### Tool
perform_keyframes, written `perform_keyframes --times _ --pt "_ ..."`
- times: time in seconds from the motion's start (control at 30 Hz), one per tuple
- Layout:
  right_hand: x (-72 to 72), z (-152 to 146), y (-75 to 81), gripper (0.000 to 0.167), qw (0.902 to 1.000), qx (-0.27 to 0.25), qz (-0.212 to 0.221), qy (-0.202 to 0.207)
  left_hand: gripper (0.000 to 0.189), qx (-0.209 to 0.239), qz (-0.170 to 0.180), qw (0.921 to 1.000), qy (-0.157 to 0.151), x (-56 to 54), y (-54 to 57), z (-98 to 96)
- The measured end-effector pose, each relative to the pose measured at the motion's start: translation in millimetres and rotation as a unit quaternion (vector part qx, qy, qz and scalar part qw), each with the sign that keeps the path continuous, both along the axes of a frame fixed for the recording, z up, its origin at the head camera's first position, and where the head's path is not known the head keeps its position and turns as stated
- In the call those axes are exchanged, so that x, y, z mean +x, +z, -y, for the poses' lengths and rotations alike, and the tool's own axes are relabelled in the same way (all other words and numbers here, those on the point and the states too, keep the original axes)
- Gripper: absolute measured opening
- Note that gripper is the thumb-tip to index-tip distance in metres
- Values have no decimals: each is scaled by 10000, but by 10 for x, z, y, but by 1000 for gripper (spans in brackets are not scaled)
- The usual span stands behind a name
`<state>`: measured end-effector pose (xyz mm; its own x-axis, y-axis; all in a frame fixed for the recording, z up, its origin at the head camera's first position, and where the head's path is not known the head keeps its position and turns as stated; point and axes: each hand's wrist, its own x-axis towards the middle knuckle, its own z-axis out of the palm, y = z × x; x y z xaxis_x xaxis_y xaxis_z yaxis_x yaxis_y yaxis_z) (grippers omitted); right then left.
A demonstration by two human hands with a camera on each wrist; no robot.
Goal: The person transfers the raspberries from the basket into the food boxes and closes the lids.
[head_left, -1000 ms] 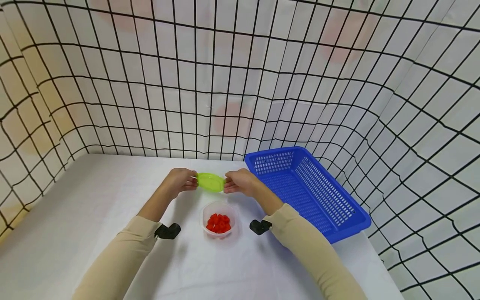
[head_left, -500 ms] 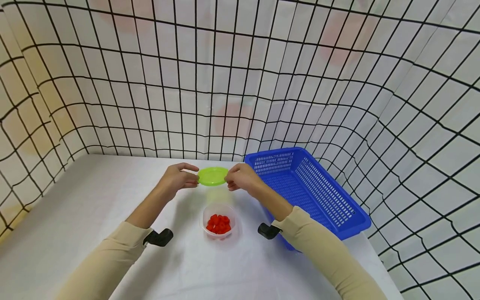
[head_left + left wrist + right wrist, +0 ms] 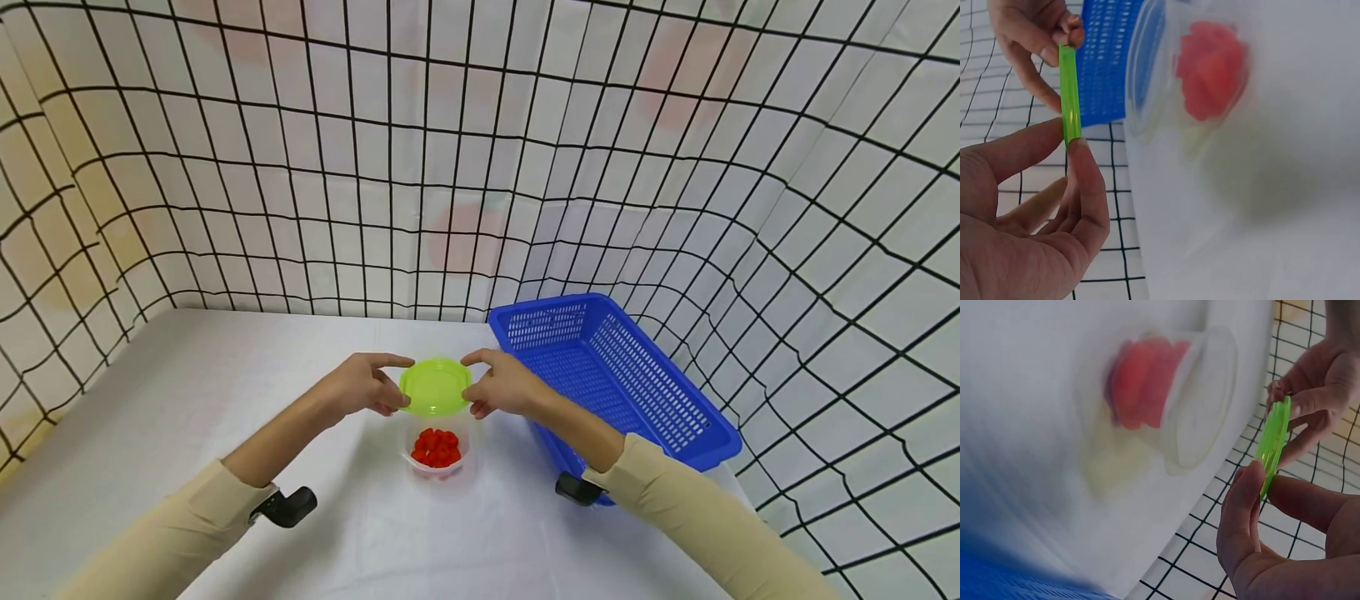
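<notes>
A round green lid (image 3: 436, 387) is pinched at its left edge by my left hand (image 3: 363, 385) and at its right edge by my right hand (image 3: 510, 384). Both wrist views show it edge-on, thumb and fingers at opposite sides of its rim. Just beyond and above a clear plastic tub (image 3: 431, 472), the lid overlaps the tub's far rim in the head view. Several small red pieces (image 3: 436, 448) lie in the tub, their kind unclear. From the right wrist, the open tub (image 3: 1205, 412) appears apart from the lid (image 3: 1274, 440).
A blue perforated basket (image 3: 622, 383) stands to the right, beyond my right forearm. White cloth covers the table (image 3: 420, 542). Black wire mesh (image 3: 450, 167) encloses the back and sides.
Both hands have lifted the green lid slightly, then brought it nearer, toward the tub. My forearms have spread apart, and the lid faces the head camera more fully. The tub stays put.
</notes>
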<state>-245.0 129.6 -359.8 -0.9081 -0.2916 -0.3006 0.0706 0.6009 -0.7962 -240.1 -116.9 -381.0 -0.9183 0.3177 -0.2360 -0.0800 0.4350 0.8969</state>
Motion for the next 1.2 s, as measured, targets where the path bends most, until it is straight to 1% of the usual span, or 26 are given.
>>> perform_keyframes --times 0.17,0.37,0.57,0.77,0.83,1.0,1.2 --pt "113 -46 -40 56 9993 207 118 290 65 -224 19 9995 -201 116 -46 -25" --pt "191 -53 -72 56 9976 365 342 478 65 -258 67 9989 -388 201 -121 -27" --pt "250 -65 -133 56 9955 527 438 654 64 -352 -134 9976 -583 277 -165 -34" --pt "271 -67 -202 58 9947 623 426 692 64 -505 -274 9962 -660 312 -187 -47" --pt "274 -66 -221 58 9944 687 388 699 64 -626 -366 9950 -682 309 -197 -53" --pt "280 -68 -247 58 9934 884 214 692 65 -999 -596 9906 -714 310 -211 -68" --pt "286 -70 -276 58 9928 944 -9 741 65 -1196 -673 9883 -661 324 -223 -72"
